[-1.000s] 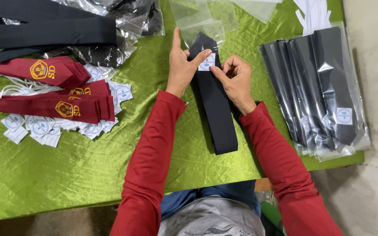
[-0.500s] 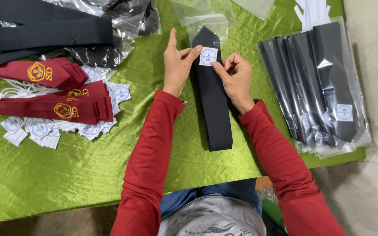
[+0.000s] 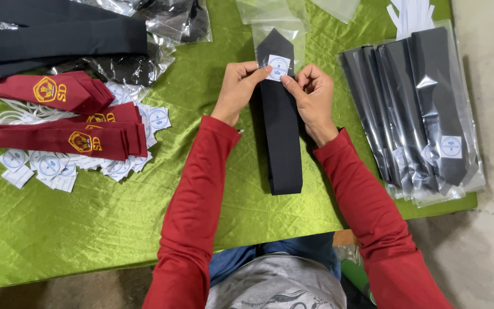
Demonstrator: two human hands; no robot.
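A black necktie [image 3: 281,143] lies lengthwise on the green cloth [image 3: 87,229], its pointed tip resting on a clear plastic sleeve [image 3: 275,23]. A small white square label [image 3: 278,67] with a blue round mark sits near the tip. My left hand [image 3: 240,86] pinches the label's left edge with its fingertips. My right hand [image 3: 313,94] pinches the right edge, fingers curled over the tie's side. Both sleeves are red.
Red ties with yellow crests [image 3: 58,137] lie at the left over several loose white labels [image 3: 47,166]. Black ties and empty sleeves [image 3: 70,34] are piled at the back left. A stack of bagged black ties [image 3: 418,114] sits at the right near the table edge.
The tie has slid away from me toward the plastic sleeve. My left forefinger, pointing up before, has curled down onto the label, and both hands now pinch it.
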